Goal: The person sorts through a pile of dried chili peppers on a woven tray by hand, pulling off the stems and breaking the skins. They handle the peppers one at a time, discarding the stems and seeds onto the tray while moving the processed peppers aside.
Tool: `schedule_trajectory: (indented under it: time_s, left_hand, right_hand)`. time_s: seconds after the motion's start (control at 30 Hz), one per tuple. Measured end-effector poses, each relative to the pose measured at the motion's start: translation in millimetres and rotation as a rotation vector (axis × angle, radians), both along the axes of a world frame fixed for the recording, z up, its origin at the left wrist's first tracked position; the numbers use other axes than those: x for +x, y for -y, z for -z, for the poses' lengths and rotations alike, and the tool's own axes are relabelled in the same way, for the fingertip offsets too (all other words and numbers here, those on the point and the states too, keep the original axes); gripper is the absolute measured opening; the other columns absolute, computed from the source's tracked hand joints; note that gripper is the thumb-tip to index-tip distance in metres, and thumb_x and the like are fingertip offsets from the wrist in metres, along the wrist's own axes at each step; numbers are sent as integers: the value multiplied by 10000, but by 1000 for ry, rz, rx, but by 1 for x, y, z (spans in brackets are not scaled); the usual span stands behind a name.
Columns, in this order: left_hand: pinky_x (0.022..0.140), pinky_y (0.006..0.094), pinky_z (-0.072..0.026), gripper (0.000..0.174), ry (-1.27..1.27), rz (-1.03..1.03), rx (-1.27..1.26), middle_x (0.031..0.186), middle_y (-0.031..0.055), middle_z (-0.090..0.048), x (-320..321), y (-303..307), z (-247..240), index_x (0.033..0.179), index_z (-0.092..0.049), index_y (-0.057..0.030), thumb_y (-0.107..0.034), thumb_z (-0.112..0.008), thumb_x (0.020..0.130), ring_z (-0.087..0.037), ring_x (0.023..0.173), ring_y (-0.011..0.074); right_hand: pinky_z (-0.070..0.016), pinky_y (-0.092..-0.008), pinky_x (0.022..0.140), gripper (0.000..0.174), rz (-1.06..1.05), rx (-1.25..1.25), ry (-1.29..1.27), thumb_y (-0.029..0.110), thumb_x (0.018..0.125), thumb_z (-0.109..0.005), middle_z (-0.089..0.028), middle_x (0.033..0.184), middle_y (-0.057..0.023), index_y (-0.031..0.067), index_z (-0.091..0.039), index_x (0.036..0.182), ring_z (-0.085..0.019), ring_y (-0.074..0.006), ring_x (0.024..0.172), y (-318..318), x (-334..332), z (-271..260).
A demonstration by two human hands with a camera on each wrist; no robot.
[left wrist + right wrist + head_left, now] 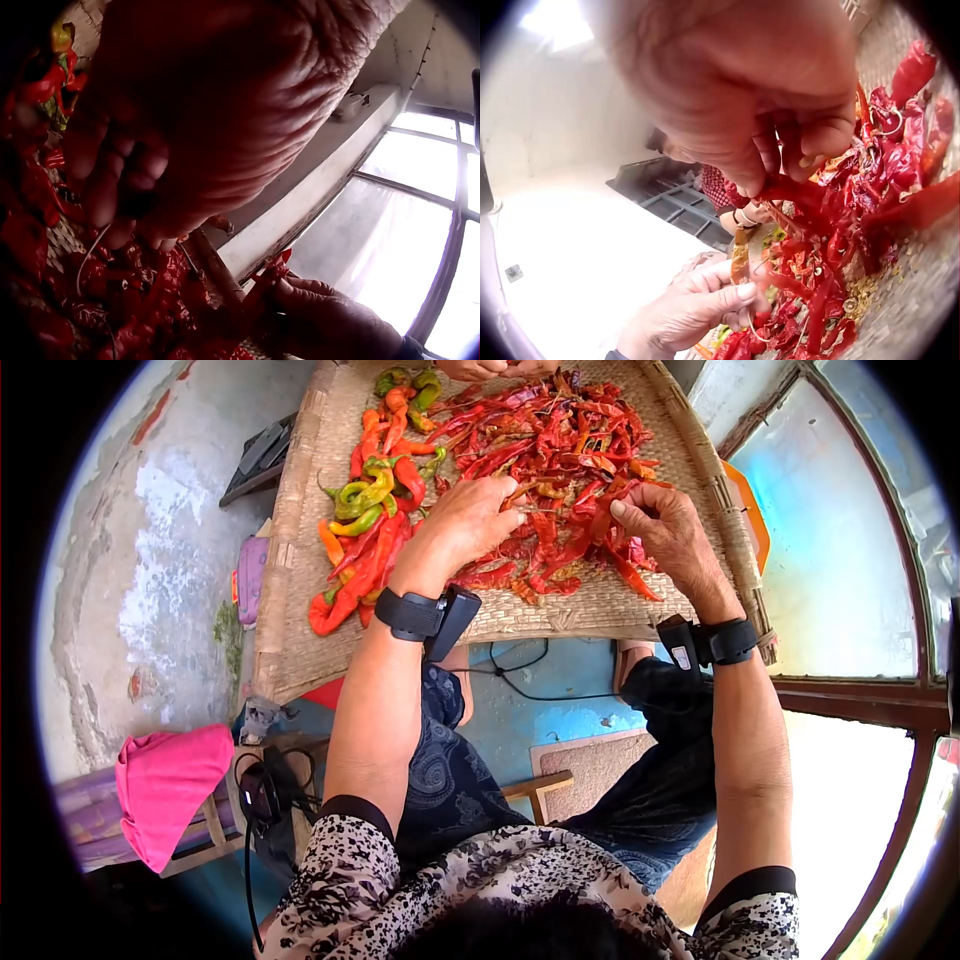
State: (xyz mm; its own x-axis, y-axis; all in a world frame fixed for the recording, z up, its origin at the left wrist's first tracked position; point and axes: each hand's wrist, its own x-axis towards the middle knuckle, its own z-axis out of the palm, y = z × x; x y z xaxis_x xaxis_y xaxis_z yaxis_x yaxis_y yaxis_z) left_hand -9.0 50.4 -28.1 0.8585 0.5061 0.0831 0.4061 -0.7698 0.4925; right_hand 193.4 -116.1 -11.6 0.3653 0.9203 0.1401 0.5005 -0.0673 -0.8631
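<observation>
Red pepper [801, 192] in right hand [674, 534], apparently inside tray rim [708, 458]

gap between left hand [462, 532] and right hand [672, 535], chilies [570, 452] beneath, tray rim [736, 530] at right

1. The place seemed to be a modest room in a home, rather old and much used.
2. On the left stood a stained, peeling plaster wall [160, 580] in grey and white.
3. A blue, smooth-looking floor [490, 735] carried a rectangular, pinkish-beige mat [600, 775], a rather domestic thing.
4. On the right, a large brown-framed window [850, 540] with cloudy panes brought in daylight.
5. A bright pink cloth [172, 790] hung loosely near the wall.
6. A wide, rimmed tray of woven straw [560, 622] bore many wrinkled red peppers [560, 430], which suggested household food work.
</observation>
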Motion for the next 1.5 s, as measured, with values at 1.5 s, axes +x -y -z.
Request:
schedule_trajectory:
  time_s: [1.5]
  left_hand:
    - [634, 347, -452, 305, 115, 107, -165, 745, 138, -610, 16, 25, -20, 1020, -583, 34, -212, -583, 841, -583, 673, 206]
  right_hand:
    - [-508, -419, 677, 288, 135, -222, 645, 182, 801, -647, -653, 788, -188, 62, -602, 1059, -643, -353, 754, -1, -9, 20]
